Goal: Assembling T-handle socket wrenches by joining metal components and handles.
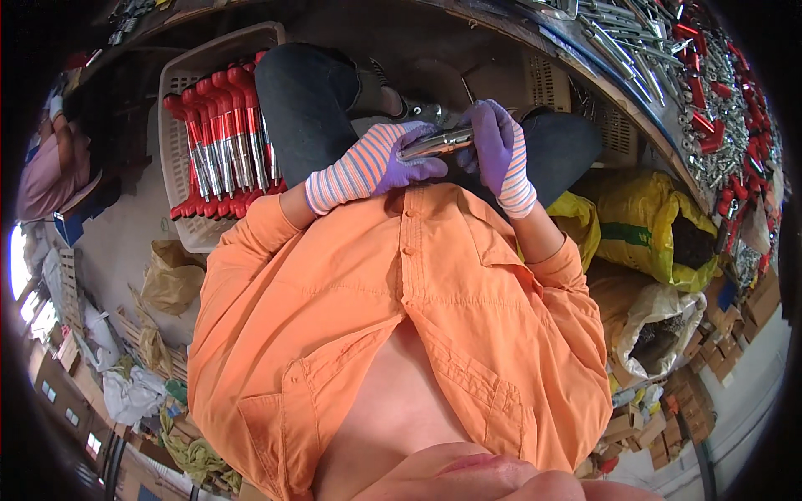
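Note:
In the purple palm of its striped glove, my left hand (393, 161) is wrapped round a shiny chrome metal tube (438, 143), held in front of my waist. My right hand (496, 149), gloved the same way, closes at the tube's right end with fingertips bent down. What those right fingers pinch there is hidden. To the left, a pale plastic crate (173, 230) holds a row of tools with red handles and chrome shafts (219, 138).
A workbench edge (614, 83) curves along the upper right, piled with metal rods (622, 58) and red parts (706, 129). Yellow sacks (647, 221) and a white-lined sack (656, 330) stand at my right. A brown bag (171, 275) lies at left, and another person (63, 167) sits farther left.

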{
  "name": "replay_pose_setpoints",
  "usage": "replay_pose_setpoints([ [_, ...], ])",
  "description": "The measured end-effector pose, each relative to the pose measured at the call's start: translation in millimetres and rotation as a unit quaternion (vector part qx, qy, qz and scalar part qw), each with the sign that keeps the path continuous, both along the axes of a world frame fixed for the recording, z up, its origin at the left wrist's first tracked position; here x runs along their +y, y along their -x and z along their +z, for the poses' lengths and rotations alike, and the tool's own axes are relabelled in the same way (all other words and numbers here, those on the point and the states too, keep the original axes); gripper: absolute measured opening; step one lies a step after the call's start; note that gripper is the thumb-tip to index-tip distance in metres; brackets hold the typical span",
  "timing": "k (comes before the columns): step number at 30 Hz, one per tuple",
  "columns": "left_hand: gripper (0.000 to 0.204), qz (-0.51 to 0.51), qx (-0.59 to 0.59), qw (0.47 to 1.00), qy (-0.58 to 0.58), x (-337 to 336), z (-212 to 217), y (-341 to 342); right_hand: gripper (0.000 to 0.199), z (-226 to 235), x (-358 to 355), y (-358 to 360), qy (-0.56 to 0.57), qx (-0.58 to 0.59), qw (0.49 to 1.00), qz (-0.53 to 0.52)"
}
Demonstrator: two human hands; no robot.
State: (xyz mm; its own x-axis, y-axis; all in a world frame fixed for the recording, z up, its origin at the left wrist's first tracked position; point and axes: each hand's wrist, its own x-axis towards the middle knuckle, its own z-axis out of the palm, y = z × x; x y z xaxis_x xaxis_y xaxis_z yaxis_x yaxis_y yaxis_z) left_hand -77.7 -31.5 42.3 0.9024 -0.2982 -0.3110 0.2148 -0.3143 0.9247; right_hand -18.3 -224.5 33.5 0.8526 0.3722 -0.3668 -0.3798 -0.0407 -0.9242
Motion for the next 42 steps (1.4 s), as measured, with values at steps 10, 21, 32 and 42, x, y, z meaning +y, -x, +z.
replay_pose_setpoints([
  [10, 0.04, 0.062, -0.021, 0.998, 0.017, 8, -8, -8, 0.012, 8, 4, -31, 0.017, -0.08, 0.993, 0.079],
  [21, 0.028, 0.24, -0.03, 0.967, 0.078, 43, -16, -21, 0.039, 56, 53, -250, 0.473, -0.464, 0.682, 0.31],
  [32, 0.027, 0.217, -0.061, 0.973, -0.044, 42, 9, -44, 0.016, 51, 49, -75, 0.046, -0.23, 0.97, 0.068],
  [42, 0.025, 0.226, -0.098, 0.968, -0.049, 21, 15, -25, 0.015, 31, 47, -47, 0.141, -0.328, 0.933, -0.044],
])
